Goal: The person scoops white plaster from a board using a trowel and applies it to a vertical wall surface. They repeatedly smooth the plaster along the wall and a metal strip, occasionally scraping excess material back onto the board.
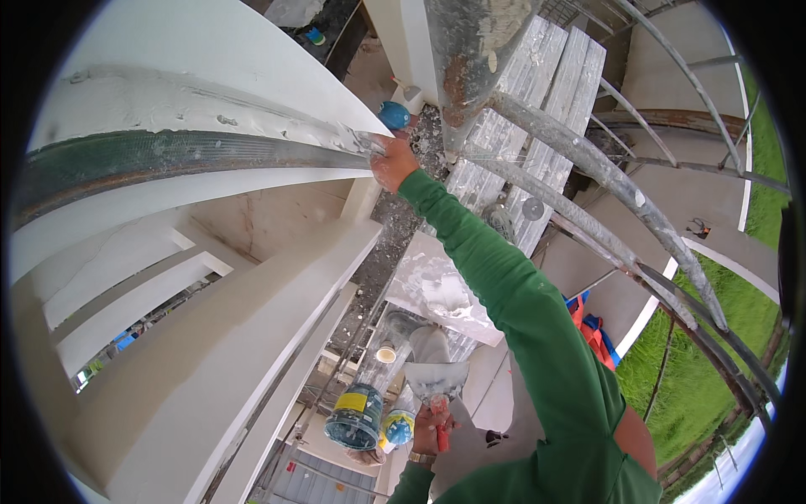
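My right hand (395, 165), at the end of an outstretched green sleeve, is closed on a small putty knife (363, 139). Its blade touches the end of a band of wet white putty (180, 109) on the curved wall edge, just above a long dark straightedge (193, 157). Low in the view, my left hand (430, 433), with a watch at the wrist, grips the red handle of a wide putty knife (437, 378). White putty clings to that broad blade. Close by lies a board (420, 277) with a heap of white putty on it.
Below stand a dark bucket (353, 428) with a yellow label and a smaller blue-and-yellow container (396, 427). Splattered scaffold planks (537, 118) and curved metal pipes (621, 185) run along the right. A blue round object (393, 115) sits beyond my right hand.
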Tool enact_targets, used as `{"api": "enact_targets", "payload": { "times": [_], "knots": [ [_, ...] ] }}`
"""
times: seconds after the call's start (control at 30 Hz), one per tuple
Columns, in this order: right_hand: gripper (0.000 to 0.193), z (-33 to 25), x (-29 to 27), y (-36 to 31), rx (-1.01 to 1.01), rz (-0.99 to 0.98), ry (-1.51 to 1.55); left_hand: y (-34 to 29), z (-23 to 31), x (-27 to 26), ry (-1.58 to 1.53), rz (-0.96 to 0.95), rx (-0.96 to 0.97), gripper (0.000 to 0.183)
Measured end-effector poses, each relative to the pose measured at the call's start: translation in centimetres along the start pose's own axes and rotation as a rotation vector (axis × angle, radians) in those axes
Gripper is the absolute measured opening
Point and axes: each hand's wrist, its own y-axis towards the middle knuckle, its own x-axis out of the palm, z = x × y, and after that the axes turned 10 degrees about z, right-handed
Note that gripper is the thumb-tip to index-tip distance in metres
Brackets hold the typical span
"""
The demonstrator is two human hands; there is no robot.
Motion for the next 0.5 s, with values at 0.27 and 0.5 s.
{"api": "enact_targets", "payload": {
  "times": [0.27, 0.5],
  "knots": [
    [0.027, 4.9, 4.3, 4.8, -0.054, -0.499, -0.601, 0.6, -2.0, -2.2, 0.077, 0.012, -0.051, 0.038],
    [0.017, -1.4, 2.8, 8.7, -0.679, -0.775, -1.060, 0.9, -3.1, -3.0, 0.133, -0.008, -0.107, 0.038]
  ]
}}
